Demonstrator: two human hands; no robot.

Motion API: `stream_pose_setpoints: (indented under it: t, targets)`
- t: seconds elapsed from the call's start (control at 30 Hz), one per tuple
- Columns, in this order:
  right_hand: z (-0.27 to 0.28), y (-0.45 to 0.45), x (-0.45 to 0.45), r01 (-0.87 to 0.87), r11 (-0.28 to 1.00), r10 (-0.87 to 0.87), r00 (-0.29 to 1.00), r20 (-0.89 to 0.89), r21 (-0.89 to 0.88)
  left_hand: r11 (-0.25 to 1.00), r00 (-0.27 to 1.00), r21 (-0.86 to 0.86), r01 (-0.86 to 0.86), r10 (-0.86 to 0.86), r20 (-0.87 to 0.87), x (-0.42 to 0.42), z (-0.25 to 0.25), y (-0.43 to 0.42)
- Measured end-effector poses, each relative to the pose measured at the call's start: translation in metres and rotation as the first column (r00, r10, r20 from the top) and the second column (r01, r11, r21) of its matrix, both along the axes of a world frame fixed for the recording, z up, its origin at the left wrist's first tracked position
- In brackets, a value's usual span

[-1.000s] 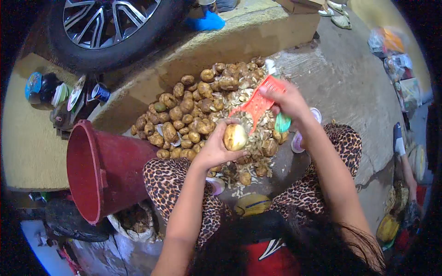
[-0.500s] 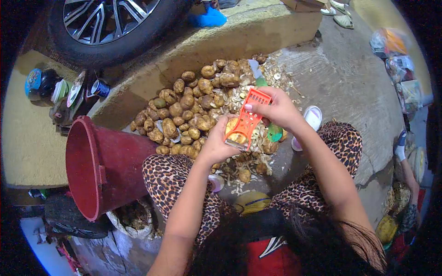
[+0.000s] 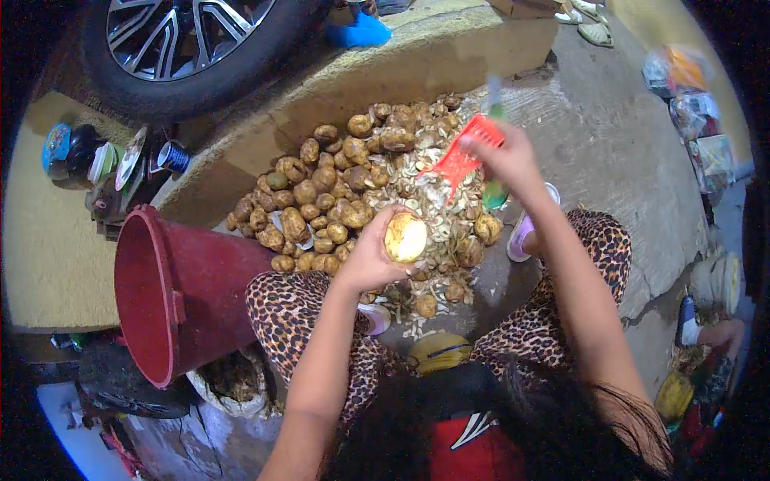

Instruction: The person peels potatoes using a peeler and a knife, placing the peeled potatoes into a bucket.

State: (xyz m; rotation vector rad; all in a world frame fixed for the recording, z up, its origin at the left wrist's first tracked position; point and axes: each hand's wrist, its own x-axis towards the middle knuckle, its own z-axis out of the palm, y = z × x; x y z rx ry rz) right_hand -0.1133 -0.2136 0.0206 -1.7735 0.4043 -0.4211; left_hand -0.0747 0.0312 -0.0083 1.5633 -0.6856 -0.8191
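My left hand (image 3: 370, 255) is wrapped round a partly peeled potato (image 3: 407, 239), its pale cut face turned up. In my right hand (image 3: 511, 160), raised to the right and apart from the potato, is an orange-red peeler (image 3: 461, 163), blurred by motion. A green-handled knife (image 3: 495, 194) also seems held in that hand, its blade pointing away from me. Below both hands, pale peelings (image 3: 437, 212) are strewn on the ground. Left of them lies a heap of unpeeled brown potatoes (image 3: 325, 188).
A dark red bucket (image 3: 212, 280) lies tipped at my left, near an open sack (image 3: 233, 385). Beyond the potatoes runs a low concrete ledge (image 3: 337, 96), with a car wheel (image 3: 188, 40) behind it. Plastic bags (image 3: 694, 112) and another person's limb (image 3: 718, 333) are at the right.
The peeler has moved up and right, off the potato, with my right hand and the knife. The potato's pale face now shows, while my left hand stays nearly in place.
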Motion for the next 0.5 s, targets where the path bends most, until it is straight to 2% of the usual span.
stream_pose_setpoints:
  t: [0.03, 0.07, 0.13, 0.2, 0.27, 0.37, 0.47, 0.5]
  targets:
    - [0.003, -0.012, 0.003, -0.026, 0.981, 0.022, 1.000, 0.022, 0.194, 0.999, 1.000, -0.048, -0.005, 0.005, 0.002, -0.001, 0.005, 0.000]
    - [0.003, -0.010, 0.002, -0.037, 0.969, 0.036, 0.999, 0.007, 0.242, 0.999, 0.999, -0.027, -0.042, 0.041, -0.003, -0.001, 0.007, -0.001]
    - [0.011, 0.008, -0.005, -0.064, 0.941, 0.077, 0.997, -0.024, 0.332, 0.992, 0.992, 0.010, -0.123, 0.123, -0.017, -0.002, 0.008, -0.009]
    - [0.015, 0.030, -0.014, -0.231, 0.912, 0.274, 0.958, -0.084, 0.338, 0.994, 0.992, -0.023, -0.107, 0.105, -0.065, -0.003, 0.013, -0.011]
    - [0.008, 0.036, -0.014, -0.264, 0.887, 0.318, 0.944, -0.086, 0.380, 0.995, 0.994, -0.054, -0.086, 0.082, -0.076, -0.004, 0.017, -0.011]
    - [0.006, 0.012, -0.008, -0.075, 0.972, 0.093, 0.993, -0.072, 0.225, 0.995, 0.990, -0.061, -0.073, 0.080, 0.112, 0.000, 0.006, -0.010]
    - [0.009, -0.003, -0.008, -0.009, 0.920, 0.013, 1.000, -0.008, 0.391, 0.978, 0.984, -0.138, -0.160, 0.147, -0.097, -0.001, 0.004, -0.013]
    - [0.012, -0.003, -0.009, -0.002, 0.916, 0.010, 1.000, -0.018, 0.400, 0.970, 0.980, -0.151, -0.188, 0.175, -0.095, -0.001, 0.002, -0.015]
